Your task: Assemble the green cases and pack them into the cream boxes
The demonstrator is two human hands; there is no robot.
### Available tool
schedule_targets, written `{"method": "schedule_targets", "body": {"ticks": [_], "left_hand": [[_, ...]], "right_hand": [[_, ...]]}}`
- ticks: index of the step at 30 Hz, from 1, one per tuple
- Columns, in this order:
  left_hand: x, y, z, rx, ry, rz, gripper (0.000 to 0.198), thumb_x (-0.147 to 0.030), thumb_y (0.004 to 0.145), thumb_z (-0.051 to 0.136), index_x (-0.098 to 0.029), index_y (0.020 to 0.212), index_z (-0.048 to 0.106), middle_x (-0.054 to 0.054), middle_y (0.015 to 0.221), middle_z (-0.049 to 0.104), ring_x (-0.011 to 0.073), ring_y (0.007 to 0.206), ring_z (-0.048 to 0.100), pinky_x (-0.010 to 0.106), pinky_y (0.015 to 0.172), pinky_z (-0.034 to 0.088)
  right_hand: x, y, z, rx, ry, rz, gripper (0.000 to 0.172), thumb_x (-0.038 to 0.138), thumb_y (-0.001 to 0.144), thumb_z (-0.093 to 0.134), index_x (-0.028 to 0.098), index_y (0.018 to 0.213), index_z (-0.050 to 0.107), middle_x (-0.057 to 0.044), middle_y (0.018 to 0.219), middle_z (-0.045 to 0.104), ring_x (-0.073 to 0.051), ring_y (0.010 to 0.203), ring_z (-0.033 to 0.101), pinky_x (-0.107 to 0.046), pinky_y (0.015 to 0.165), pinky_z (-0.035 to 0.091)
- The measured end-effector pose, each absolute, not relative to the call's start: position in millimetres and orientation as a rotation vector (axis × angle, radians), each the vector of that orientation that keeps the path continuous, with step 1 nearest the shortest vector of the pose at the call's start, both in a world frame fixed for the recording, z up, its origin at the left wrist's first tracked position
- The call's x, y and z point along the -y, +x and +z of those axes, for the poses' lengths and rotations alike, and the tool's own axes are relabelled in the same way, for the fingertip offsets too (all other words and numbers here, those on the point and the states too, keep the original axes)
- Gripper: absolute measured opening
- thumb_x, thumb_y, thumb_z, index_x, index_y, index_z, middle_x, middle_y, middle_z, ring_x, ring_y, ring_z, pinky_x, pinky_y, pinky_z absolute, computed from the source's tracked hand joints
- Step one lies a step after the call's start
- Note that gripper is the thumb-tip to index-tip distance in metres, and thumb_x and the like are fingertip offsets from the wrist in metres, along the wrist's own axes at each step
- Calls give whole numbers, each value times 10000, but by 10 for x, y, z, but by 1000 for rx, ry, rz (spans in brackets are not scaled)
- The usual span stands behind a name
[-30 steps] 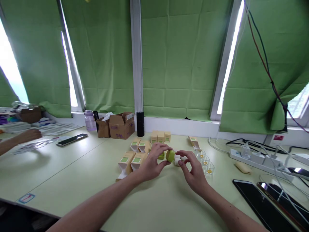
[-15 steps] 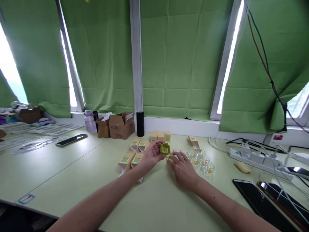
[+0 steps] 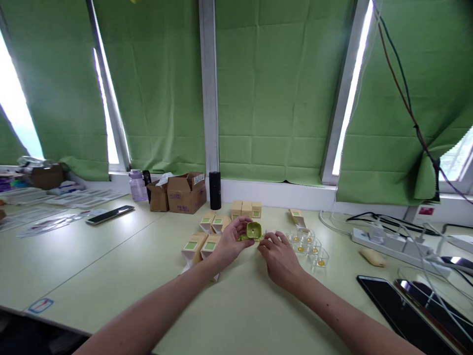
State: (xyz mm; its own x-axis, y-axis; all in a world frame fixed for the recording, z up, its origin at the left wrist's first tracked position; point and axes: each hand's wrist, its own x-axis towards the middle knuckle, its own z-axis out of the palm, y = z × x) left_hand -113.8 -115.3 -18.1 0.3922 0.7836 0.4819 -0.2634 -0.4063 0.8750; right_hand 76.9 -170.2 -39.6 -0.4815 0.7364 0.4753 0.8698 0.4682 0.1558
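Observation:
My left hand (image 3: 233, 241) grips a small yellow-green square cup (image 3: 254, 230) between thumb and fingers, its hollow side facing me. More yellow-green plastic shows beside the thumb, partly hidden. Close to the cup's right side, my right hand (image 3: 278, 254) has its fingers bent together at a small yellowish piece; the fingertips hide most of it. Several clear cups with yellow centres (image 3: 320, 258) stand just right of this hand. Around my left hand are several beige cartons with green label squares (image 3: 191, 245), some with open flaps.
Behind stand more beige cartons (image 3: 247, 209), a black cylinder (image 3: 215, 191), cardboard boxes (image 3: 186, 193) and a lilac bottle (image 3: 137, 185). An opened carton (image 3: 297, 218) lies beyond the clear cups. At right are a power strip (image 3: 399, 250), cables and phones (image 3: 391, 301); another phone (image 3: 110, 215) lies left.
The green cup has turned in my left hand and shifted slightly down, so its hollow looks shallower. My right fingers have drawn in slightly, and the small yellow pieces show less.

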Motion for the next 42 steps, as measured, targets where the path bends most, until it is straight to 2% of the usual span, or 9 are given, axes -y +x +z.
{"method": "schedule_targets", "body": {"ticks": [4, 8, 13, 17, 21, 28, 36, 39, 42], "left_hand": [[1143, -1137, -199, -509, 1620, 1256, 563, -173, 676, 895, -202, 1170, 627, 88, 1136, 710, 227, 1065, 660, 358, 939, 532], [1166, -1129, -207, -538, 1661, 1247, 552, -179, 688, 886, -202, 1177, 631, 91, 1142, 707, 222, 1040, 658, 353, 915, 534], [1194, -1127, -209, -576, 1727, 1236, 541, -140, 700, 846, -205, 1189, 624, 85, 1139, 714, 227, 1035, 660, 369, 912, 534], [1205, -1119, -216, -627, 1783, 1221, 525, -116, 695, 830, -200, 1177, 640, 94, 1181, 709, 241, 1058, 658, 399, 941, 528], [1240, -1105, -222, -647, 1858, 1201, 496, -108, 721, 813, -206, 1181, 657, 89, 1194, 704, 250, 1098, 655, 411, 974, 523], [1306, -1093, -208, -653, 1967, 1176, 468, -104, 749, 792, -230, 1179, 658, 67, 1196, 701, 246, 1133, 633, 423, 1030, 502], [1319, -1078, -219, -695, 2003, 1162, 472, -143, 752, 811, -233, 1193, 669, 70, 1193, 704, 258, 1140, 632, 439, 1045, 495], [1321, -1075, -222, -701, 2013, 1149, 484, -144, 750, 813, -234, 1204, 670, 72, 1213, 702, 259, 1148, 630, 449, 1057, 492], [1341, -1072, -215, -698, 2002, 1154, 481, -136, 750, 805, -226, 1202, 668, 79, 1226, 702, 261, 1152, 632, 456, 1062, 492]], "right_hand": [[1845, 807, -389, 2152, -1220, -562, 174, 53, 829, 635, 190, 876, 731, -86, 909, 767, -264, 959, 616, -438, 957, 372], [2012, 810, -357, 1980, -1044, -400, 181, 58, 868, 594, 207, 808, 678, -49, 785, 728, -220, 791, 605, -395, 819, 403], [2099, 827, -255, 1742, -982, 59, 124, 209, 959, 574, 225, 966, 697, -58, 887, 734, -214, 809, 641, -352, 737, 485], [2058, 895, -180, 1481, -947, 419, 201, 355, 953, 619, 240, 1056, 748, -76, 1009, 746, -210, 838, 661, -330, 694, 528], [1993, 958, -166, 1288, -903, 707, 304, 481, 857, 735, 216, 998, 786, -59, 842, 723, -157, 628, 572, -304, 558, 481], [1989, 942, -135, 1051, -868, 991, 467, 585, 679, 882, 174, 891, 816, -64, 760, 669, -177, 713, 568, -267, 524, 459], [1962, 953, -172, 937, -911, 1123, 526, 642, 653, 883, 147, 797, 781, -40, 696, 609, -147, 680, 518, -229, 491, 405], [1960, 957, -176, 944, -911, 1112, 518, 631, 660, 884, 153, 826, 775, -28, 675, 614, -135, 636, 526, -224, 476, 396], [1974, 944, -171, 989, -872, 1082, 504, 606, 675, 883, 161, 883, 771, -25, 673, 639, -147, 612, 575, -248, 488, 448]]}}
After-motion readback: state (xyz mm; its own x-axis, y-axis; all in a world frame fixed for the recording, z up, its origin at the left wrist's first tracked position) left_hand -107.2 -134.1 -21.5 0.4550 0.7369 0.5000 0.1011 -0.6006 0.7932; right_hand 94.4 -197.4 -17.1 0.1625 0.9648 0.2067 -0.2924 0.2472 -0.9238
